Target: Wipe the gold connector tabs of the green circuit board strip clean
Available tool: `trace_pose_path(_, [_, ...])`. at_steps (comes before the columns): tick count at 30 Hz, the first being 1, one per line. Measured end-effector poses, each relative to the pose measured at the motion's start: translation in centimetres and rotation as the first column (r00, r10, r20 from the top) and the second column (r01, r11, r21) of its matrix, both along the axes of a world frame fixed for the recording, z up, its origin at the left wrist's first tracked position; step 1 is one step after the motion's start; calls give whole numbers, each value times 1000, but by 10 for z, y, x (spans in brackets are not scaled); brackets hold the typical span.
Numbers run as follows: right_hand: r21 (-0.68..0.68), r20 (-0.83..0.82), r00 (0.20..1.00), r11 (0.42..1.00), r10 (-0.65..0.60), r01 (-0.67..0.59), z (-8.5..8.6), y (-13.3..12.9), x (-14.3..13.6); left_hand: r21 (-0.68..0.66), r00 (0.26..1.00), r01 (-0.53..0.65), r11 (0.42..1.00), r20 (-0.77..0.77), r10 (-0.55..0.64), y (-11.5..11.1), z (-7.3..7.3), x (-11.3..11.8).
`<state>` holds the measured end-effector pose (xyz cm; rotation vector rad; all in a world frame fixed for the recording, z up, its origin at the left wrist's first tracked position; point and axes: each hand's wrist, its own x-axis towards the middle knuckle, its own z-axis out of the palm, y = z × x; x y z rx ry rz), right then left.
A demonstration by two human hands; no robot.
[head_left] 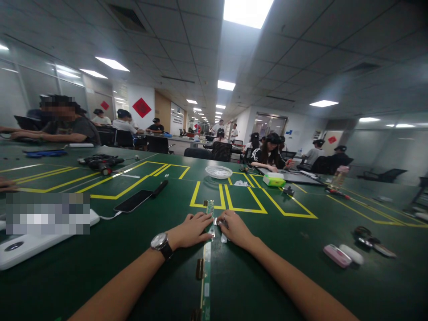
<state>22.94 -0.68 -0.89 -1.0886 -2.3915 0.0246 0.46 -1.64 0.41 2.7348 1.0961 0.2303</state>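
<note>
1. Two bare hands meet over a narrow circuit-board strip (207, 267), which lies lengthwise on the green tabletop (284, 267), running from the near edge of view to just past the fingertips. Brown tabs (199, 269) stick out along its left side.
2. Left hand (192, 229): palm down, fingers extended, tips at the strip's left edge; cannot tell whether it grips or only presses. A wristwatch (159, 242) with dark strap is on this wrist.
3. Right hand (234, 227): fingers bent, tips at the strip's right side; grip unclear, since the contact is too small to resolve. One small white piece (224, 238) lies just below its fingers.
4. Left of the hands: a smartphone (133, 201), screen dark, with a white cable (110, 217) at its near end.
5. Beyond the strip: yellow tape outlines (247, 211), a white openwork basket (218, 172) and a green-and-white tissue pack (274, 179).
6. Far right: a pink case (337, 255) beside a white rounded case (351, 254).
7. Across the table, one co-worker in a black sleeve with white stripes (257, 156) is seated.
</note>
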Motion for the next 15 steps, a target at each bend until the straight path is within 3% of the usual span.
trace_pose_path(15, [-27, -23, 981, 981, 190, -191, 3, -8, 4, -64, 997, 52, 997, 56, -49, -10, 20, -2])
